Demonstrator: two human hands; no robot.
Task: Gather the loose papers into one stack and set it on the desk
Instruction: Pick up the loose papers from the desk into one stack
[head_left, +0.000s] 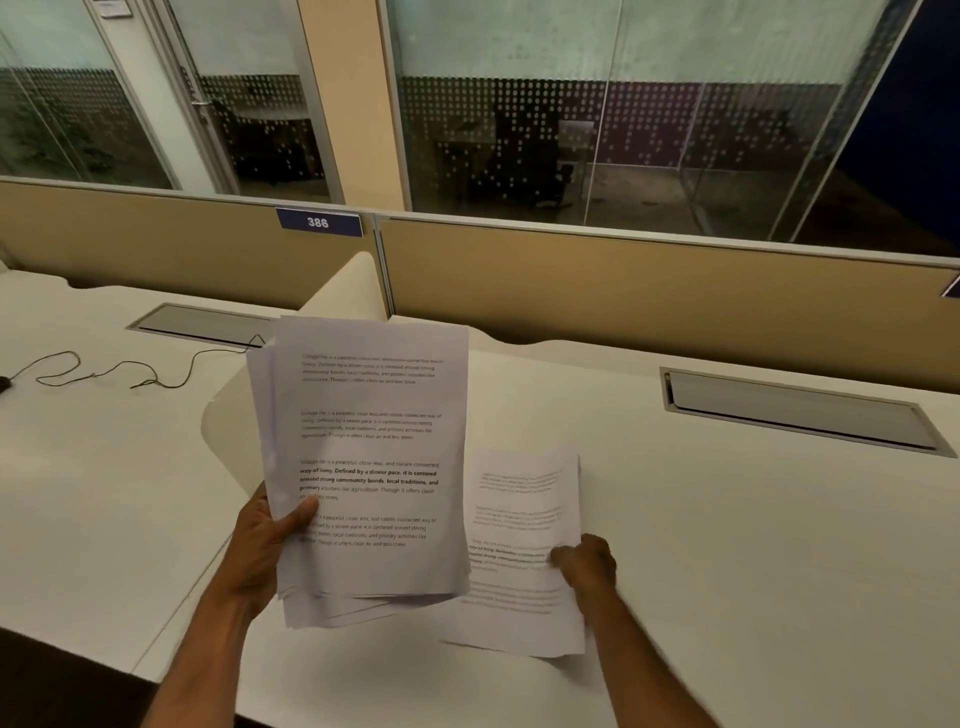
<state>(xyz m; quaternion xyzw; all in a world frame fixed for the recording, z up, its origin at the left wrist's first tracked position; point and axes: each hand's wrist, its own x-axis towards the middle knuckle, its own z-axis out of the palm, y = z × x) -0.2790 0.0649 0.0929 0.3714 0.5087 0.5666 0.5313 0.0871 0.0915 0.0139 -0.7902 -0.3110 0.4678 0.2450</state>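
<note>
Left hand (265, 540) grips uneven printed stack (363, 467); edges fanned.

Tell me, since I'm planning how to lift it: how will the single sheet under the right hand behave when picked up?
The single sheet looks thin, so it will probably droop and bend if lifted by one edge. It seems very light, so the right hand could likely slide it across the smooth desk. It appears to lie flat, so catching an edge may be fiddly.
</note>
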